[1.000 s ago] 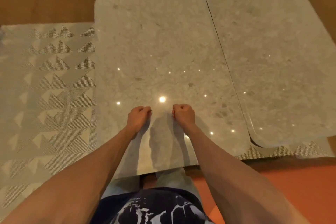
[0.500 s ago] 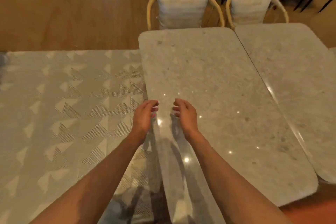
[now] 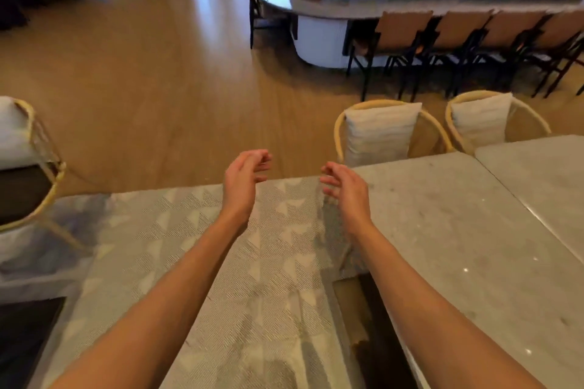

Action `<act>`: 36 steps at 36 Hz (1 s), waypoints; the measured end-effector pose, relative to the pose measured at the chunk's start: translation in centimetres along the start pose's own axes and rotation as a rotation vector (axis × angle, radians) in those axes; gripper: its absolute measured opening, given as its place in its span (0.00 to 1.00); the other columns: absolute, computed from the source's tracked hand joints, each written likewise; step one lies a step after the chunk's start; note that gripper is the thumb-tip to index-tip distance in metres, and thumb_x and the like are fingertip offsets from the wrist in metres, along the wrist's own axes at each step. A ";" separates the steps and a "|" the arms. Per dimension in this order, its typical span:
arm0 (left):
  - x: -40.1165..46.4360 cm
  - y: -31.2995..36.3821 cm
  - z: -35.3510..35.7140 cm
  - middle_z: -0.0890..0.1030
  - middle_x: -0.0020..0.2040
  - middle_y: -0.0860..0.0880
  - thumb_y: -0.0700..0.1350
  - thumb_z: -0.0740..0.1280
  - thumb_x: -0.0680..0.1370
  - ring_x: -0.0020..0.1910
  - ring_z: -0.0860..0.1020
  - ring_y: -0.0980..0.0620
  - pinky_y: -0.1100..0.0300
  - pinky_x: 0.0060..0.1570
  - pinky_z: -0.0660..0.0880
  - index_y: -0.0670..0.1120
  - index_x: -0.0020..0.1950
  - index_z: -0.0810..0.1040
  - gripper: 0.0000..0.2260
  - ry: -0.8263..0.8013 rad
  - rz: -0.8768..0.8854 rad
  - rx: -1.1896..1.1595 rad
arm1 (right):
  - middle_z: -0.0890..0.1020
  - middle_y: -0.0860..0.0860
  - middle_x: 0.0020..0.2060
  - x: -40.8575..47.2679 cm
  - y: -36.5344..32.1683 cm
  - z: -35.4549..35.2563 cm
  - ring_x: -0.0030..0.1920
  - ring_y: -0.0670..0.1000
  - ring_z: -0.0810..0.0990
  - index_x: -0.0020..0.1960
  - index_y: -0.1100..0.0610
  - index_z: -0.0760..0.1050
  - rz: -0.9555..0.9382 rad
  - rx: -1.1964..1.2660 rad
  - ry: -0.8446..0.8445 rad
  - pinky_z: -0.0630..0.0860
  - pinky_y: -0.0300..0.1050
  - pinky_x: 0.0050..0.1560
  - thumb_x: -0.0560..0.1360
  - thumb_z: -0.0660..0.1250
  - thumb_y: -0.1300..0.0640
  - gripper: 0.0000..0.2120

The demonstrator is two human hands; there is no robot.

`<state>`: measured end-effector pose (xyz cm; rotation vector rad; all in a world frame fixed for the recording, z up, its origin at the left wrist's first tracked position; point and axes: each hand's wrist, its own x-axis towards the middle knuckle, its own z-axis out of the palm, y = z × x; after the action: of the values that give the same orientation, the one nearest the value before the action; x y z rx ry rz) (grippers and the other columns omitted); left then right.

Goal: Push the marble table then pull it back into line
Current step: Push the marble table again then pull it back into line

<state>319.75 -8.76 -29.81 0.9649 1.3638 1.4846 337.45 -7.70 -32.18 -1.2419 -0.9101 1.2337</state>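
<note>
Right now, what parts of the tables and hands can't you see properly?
- Marble table: its near end runs off the bottom edge, and the right forearm covers part of its left side.
- Second table: cut off by the right edge.
- Left hand and right hand: palms turned inward, fingertips motion-blurred.
- Table legs: hidden beneath the tops.

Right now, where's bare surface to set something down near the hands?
The marble table top is bare from the right hand across to the seam with the second table. The patterned rug is bare between the left hand and the cane chair. The far edge is crowded: two cushioned chairs sit there.
</note>
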 end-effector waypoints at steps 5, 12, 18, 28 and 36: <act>5.5 2.2 0.7 0.86 0.48 0.47 0.42 0.62 0.82 0.49 0.83 0.50 0.52 0.51 0.78 0.45 0.49 0.83 0.10 -0.028 0.076 -0.037 | 0.85 0.54 0.51 5.9 -3.5 4.2 0.52 0.53 0.83 0.57 0.58 0.80 -0.103 0.024 -0.030 0.78 0.47 0.53 0.82 0.61 0.59 0.10; 15.1 1.4 1.3 0.85 0.46 0.43 0.39 0.63 0.82 0.44 0.83 0.46 0.53 0.45 0.80 0.42 0.48 0.83 0.09 -0.072 0.105 -0.022 | 0.87 0.56 0.49 16.0 -3.2 7.5 0.46 0.51 0.86 0.56 0.62 0.81 -0.137 0.150 -0.028 0.81 0.42 0.46 0.82 0.61 0.61 0.11; 27.3 2.5 3.3 0.84 0.46 0.40 0.37 0.61 0.81 0.44 0.82 0.45 0.51 0.45 0.80 0.40 0.48 0.83 0.10 -0.098 0.126 0.034 | 0.87 0.56 0.46 27.3 -3.4 7.7 0.44 0.52 0.86 0.51 0.60 0.82 -0.063 0.255 0.033 0.81 0.45 0.44 0.82 0.60 0.63 0.11; 47.3 3.7 14.3 0.84 0.39 0.45 0.37 0.61 0.81 0.39 0.82 0.49 0.59 0.38 0.81 0.46 0.42 0.85 0.16 -0.400 0.158 -0.003 | 0.88 0.56 0.44 43.6 -9.6 4.0 0.44 0.54 0.86 0.49 0.59 0.82 -0.153 0.117 0.162 0.81 0.41 0.41 0.82 0.60 0.62 0.12; 63.6 1.0 25.9 0.84 0.37 0.44 0.37 0.60 0.81 0.37 0.82 0.48 0.60 0.36 0.80 0.47 0.40 0.86 0.17 -0.589 0.114 -0.100 | 0.88 0.57 0.44 58.2 -11.2 3.9 0.43 0.54 0.86 0.48 0.59 0.82 -0.236 0.023 0.337 0.81 0.43 0.44 0.82 0.61 0.62 0.11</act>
<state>324.06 59.78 -27.42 1.3012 0.8128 1.1978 344.88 51.12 -27.74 -1.2391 -0.7655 0.8161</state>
